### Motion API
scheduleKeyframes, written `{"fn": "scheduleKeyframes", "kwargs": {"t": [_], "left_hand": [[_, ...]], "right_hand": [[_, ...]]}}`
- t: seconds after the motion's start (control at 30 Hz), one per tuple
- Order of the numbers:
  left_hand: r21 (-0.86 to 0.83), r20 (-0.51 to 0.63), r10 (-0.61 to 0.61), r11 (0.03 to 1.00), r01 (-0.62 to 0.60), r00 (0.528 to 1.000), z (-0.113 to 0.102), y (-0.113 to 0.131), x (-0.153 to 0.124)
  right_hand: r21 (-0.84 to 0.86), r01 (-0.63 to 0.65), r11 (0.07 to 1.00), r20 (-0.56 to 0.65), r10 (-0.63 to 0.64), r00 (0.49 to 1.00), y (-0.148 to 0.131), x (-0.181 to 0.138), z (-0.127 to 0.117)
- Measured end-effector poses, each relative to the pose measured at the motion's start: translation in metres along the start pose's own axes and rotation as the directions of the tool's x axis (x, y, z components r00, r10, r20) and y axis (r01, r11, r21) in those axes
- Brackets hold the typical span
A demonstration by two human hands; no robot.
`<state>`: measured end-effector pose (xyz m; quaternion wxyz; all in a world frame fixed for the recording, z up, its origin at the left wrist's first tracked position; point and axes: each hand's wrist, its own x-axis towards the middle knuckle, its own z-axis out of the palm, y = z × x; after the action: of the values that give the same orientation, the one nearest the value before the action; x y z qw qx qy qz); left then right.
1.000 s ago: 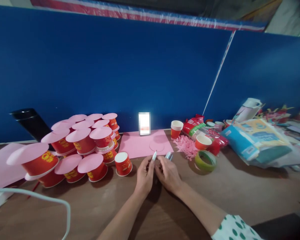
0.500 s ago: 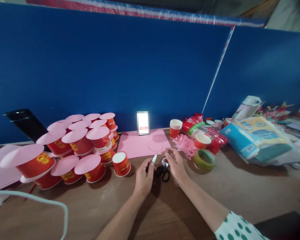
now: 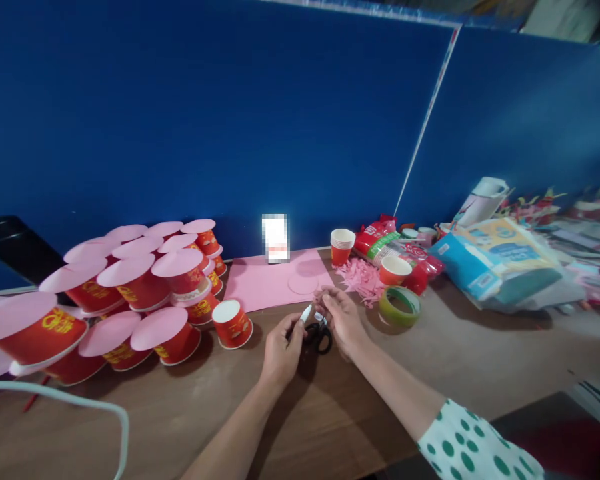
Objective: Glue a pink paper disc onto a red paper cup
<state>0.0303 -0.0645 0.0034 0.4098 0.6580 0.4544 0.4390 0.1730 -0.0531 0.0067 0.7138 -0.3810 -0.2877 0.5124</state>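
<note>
My left hand (image 3: 283, 347) is closed on a white marker (image 3: 306, 313), its tip pointing up and away from me. Close beside it, my right hand (image 3: 346, 323) has its fingers drawn together near the marker's tip; what they hold, if anything, is too small to make out. Black-handled scissors (image 3: 323, 341) lie on the table between my hands, partly hidden. Just beyond is a pink paper sheet (image 3: 260, 283) with a circle drawn on it. An upside-down red paper cup (image 3: 232, 324) stands left of my left hand.
Several red cups topped with pink paper discs (image 3: 127, 275) crowd the left. Right of the sheet are stacked cups (image 3: 342, 248), pink paper scraps (image 3: 361, 281), a green tape roll (image 3: 400, 307) and a blue-yellow package (image 3: 495, 263). A lit phone (image 3: 276, 238) leans on the blue partition (image 3: 230, 120).
The view has shifted, so things on the table sit further left and slightly higher. My hands stay close together, the marker still in my left hand.
</note>
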Motion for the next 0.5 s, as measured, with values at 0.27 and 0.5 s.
{"fn": "scheduleKeyframes", "kwargs": {"t": [0.27, 0.5], "left_hand": [[-0.032, 0.013, -0.006, 0.999, 0.007, 1.000, 0.0007, 0.0032, -0.0011], [-0.072, 0.019, -0.006, 0.997, 0.008, 1.000, 0.0016, 0.0005, -0.0008]], "right_hand": [[-0.017, 0.019, 1.000, 0.064, -0.018, 0.998, -0.0013, -0.0018, 0.0018], [-0.106, 0.030, 0.994, 0.115, -0.018, 0.993, -0.0024, -0.0037, 0.0023]]}}
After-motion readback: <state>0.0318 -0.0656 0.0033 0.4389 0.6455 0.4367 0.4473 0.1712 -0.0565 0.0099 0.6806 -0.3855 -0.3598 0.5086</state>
